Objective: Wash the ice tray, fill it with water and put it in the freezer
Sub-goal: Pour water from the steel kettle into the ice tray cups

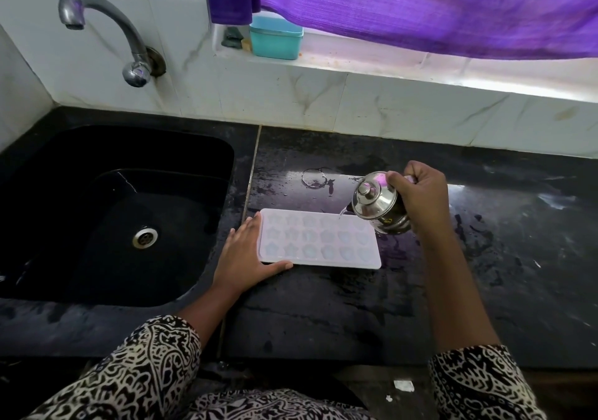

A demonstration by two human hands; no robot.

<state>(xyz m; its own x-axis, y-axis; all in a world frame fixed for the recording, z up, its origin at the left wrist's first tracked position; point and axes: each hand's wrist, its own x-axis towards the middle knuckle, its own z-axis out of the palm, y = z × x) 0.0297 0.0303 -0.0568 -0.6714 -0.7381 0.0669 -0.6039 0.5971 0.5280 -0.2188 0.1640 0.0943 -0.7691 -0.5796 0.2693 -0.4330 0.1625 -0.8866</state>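
A pale pink ice tray (318, 239) with several shaped cells lies flat on the black counter, just right of the sink. My left hand (247, 254) rests flat against the tray's left end, thumb along its near edge. My right hand (419, 196) grips the handle of a small steel kettle (378, 204), which is tilted left. A thin stream of water runs from its spout onto the tray's far right cells.
A black sink (106, 212) with a metal drain lies to the left, under a wall tap (106, 28). A teal box (276, 38) stands on the window ledge below a purple curtain (420, 5). The dark counter (485, 257) is wet in patches.
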